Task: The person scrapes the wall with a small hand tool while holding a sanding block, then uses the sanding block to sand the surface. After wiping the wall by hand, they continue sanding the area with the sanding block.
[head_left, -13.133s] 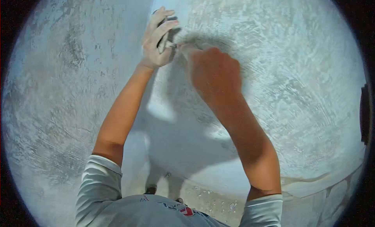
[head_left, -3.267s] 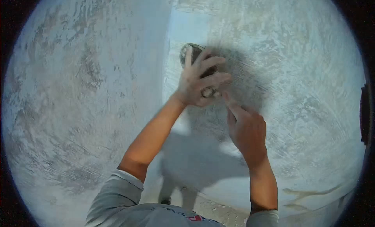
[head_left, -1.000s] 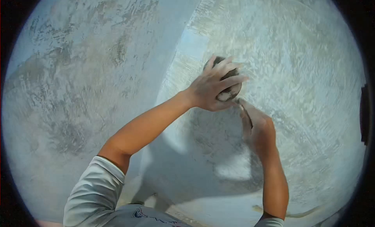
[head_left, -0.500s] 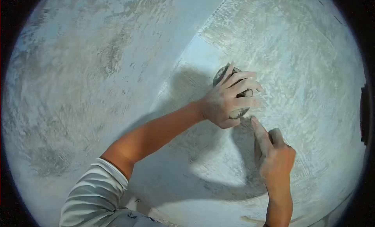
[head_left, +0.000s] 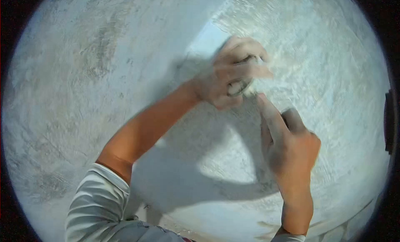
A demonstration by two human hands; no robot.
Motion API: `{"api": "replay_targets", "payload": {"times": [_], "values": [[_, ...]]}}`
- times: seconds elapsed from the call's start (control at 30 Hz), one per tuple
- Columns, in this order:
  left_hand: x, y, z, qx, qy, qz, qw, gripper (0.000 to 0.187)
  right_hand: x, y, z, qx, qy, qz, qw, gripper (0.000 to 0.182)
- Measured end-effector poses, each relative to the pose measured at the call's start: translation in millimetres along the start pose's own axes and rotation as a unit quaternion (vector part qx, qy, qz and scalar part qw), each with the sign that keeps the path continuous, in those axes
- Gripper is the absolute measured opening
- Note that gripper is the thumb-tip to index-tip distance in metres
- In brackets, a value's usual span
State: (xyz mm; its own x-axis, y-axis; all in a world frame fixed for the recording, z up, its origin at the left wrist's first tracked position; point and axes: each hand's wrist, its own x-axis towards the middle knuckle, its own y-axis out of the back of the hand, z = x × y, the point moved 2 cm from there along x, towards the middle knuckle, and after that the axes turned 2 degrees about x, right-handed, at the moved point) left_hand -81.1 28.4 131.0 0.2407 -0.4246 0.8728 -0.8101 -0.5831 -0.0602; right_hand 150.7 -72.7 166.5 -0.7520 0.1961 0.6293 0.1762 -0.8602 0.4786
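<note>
My left hand is wrapped round a round, dark-rimmed object with a pale, smeared face. That object lies against the rough whitish surface, and the fingers over it are blurred by motion. Just below and to the right is my right hand, with its index finger stretched towards the lower edge of the round object. Its other fingers are curled in, and whatever they hold, if anything, is hidden. Pale residue shows near the index fingertip.
A broad whitish surface with rough, streaked texture fills the view. Shadows of the arms fall on it below the hands. At the far right edge is a dark object. A curved line crosses the lower right.
Both hands have moved up and slightly left across the surface, along with the round object. The fingers of my left hand are more curled round it than before.
</note>
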Motion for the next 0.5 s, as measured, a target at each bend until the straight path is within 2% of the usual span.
{"api": "replay_targets", "payload": {"times": [0.03,0.1,0.13,0.2,0.27,0.3,0.33,0.5], "values": [[0.2,6.6,-0.5,0.019,0.040,-0.035,0.998,0.058,2.9,-3.1,2.1,-0.001,0.013,-0.021,1.000,0.055],[-19.4,15.7,-12.3,0.104,0.036,-0.056,0.992,0.051,20.3,-39.0,9.5,0.047,0.032,-0.042,0.997,0.053],[-15.4,18.3,-15.0,0.153,0.024,-0.066,0.986,0.049,12.7,-43.8,8.1,0.048,0.012,-0.058,0.997,0.052],[-11.8,22.3,-7.1,0.164,0.043,-0.096,0.981,0.045,15.3,-44.7,3.2,0.042,-0.002,-0.077,0.996,0.052],[-3.4,19.4,6.9,0.115,0.077,-0.082,0.987,0.045,14.1,-36.1,9.9,0.059,-0.011,-0.073,0.996,0.052],[3.6,12.4,12.5,0.082,0.087,-0.081,0.989,0.046,6.1,-34.5,18.3,0.067,-0.011,0.012,0.998,0.045],[10.0,4.5,18.8,0.048,0.098,-0.079,0.991,0.047,-2.0,-27.6,25.0,0.074,-0.016,0.017,0.997,0.044],[29.1,-70.1,55.5,0.091,0.094,-0.066,0.989,0.064,-52.5,6.8,72.7,0.108,-0.024,0.022,0.994,0.038]]}}
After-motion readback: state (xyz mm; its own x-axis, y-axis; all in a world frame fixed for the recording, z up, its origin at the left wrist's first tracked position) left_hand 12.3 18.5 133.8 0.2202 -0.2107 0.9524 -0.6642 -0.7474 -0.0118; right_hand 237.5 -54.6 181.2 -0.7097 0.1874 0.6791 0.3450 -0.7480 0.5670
